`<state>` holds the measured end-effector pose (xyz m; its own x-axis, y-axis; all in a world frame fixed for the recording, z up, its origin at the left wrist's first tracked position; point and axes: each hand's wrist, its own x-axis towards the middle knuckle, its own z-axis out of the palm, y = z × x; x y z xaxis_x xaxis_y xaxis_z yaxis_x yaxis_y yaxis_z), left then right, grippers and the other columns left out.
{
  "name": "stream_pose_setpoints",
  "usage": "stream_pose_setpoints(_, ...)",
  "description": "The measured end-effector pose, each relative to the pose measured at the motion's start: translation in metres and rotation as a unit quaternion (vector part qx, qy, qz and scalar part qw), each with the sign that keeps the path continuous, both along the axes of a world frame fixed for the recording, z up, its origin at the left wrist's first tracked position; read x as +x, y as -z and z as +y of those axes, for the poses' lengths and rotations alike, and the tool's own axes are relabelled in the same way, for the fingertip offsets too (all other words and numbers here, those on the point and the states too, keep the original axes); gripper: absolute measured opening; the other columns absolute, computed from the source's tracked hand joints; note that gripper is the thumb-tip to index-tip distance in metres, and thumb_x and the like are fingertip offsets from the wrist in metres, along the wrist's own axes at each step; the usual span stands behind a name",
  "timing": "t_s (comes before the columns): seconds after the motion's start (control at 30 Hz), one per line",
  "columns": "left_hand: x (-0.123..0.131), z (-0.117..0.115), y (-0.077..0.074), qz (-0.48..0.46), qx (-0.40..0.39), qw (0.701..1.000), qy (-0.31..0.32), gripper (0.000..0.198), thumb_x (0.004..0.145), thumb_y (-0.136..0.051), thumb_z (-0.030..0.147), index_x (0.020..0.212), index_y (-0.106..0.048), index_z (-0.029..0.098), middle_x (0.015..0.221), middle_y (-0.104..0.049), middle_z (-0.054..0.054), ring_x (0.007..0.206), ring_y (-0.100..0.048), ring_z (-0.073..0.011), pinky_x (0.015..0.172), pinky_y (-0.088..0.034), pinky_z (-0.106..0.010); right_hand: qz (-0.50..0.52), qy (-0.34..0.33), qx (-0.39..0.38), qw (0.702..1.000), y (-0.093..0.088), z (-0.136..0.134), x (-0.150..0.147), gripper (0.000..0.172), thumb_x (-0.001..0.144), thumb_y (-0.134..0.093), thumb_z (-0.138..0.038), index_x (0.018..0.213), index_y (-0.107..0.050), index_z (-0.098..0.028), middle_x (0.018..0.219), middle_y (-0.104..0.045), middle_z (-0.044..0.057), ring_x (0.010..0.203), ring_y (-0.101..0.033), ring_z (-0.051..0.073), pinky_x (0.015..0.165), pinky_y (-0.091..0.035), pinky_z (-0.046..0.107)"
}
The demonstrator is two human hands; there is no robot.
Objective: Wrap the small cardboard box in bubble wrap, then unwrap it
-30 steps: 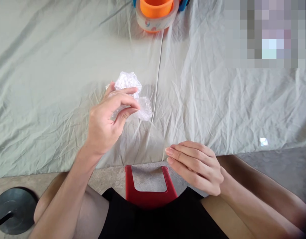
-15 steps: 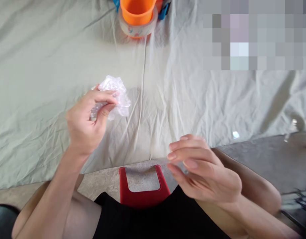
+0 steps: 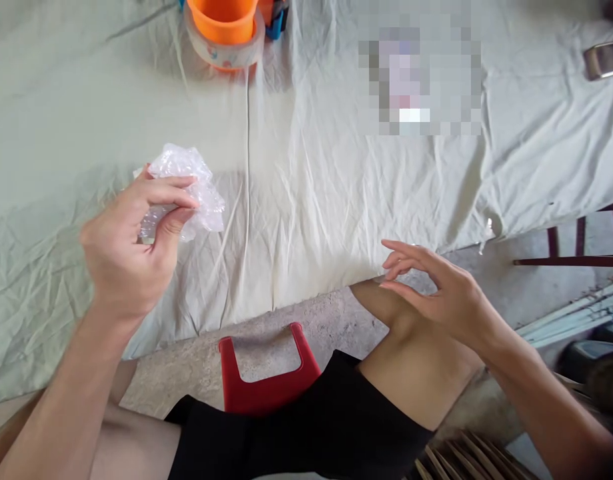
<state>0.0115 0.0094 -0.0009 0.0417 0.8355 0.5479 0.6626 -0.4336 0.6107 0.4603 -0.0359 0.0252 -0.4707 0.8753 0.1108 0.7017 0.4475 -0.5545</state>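
1 crumpled wad of clear bubble wrap (image 3: pixel 186 190) is pinched in the left hand (image 3: pixel 126 253) above the pale wrinkled cloth (image 3: pixel 336 200), already bunched up, while the right hand (image 3: pixel 439 293) hovers empty, fingers loosely spread.

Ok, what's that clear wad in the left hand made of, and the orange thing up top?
The wad looks like thin, clear, glossy plastic film, possibly bubble wrap: see-through, crinkled, with small glinting bumps. The left hand pinches it between thumb and fingers. The orange cup seems to be smooth, opaque moulded plastic, with an even colour and a soft sheen.
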Motion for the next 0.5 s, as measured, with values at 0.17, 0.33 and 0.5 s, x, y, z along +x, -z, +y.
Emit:
stream_pose_setpoints(0.17, 0.004, -0.001, -0.002, -0.022, 0.026, 0.999, 0.007, 0.009, 0.111, -0.075, 0.023, 0.109, -0.082, 0.028, 0.113, -0.089, 0.006, 0.116, -0.088, -0.0235, 0.126, -0.067, -0.055, -0.038, 0.043, -0.049, 0.997, -0.003, -0.001, -0.001, 0.063, 0.111, -0.074, -0.028, 0.169, -0.059, -0.048, 0.111, -0.081, 0.0, 0.094, -0.084, 0.02, 0.098, -0.075, 0.045)
stream_pose_setpoints(0.33, 0.008, -0.002, -0.003, -0.027, 0.024, 0.999, 0.008, 0.01, 0.109, -0.075, 0.013, 0.106, -0.082, 0.02, 0.113, -0.09, 0.0, 0.113, -0.087, -0.0188, 0.128, -0.063, -0.045, -0.058, 0.007, -0.031, 0.998, 0.005, 0.012, 0.002, 0.071, 0.11, -0.072, -0.016, 0.172, -0.055, -0.049, 0.119, -0.08, 0.004, 0.103, -0.083, 0.021, 0.1, -0.072, 0.04)
stream_pose_setpoints(0.5, 0.007, -0.001, -0.002, -0.014, 0.032, 0.999, 0.02, 0.013, 0.108, -0.075, 0.007, 0.107, -0.081, 0.018, 0.115, -0.09, -0.002, 0.112, -0.087, -0.0171, 0.129, -0.061, -0.043, -0.075, 0.001, -0.015, 0.997, 0.011, 0.03, 0.008, 0.079, 0.105, -0.08, -0.015, 0.174, -0.055, -0.046, 0.122, -0.08, 0.005, 0.101, -0.08, 0.02, 0.098, -0.069, 0.038)
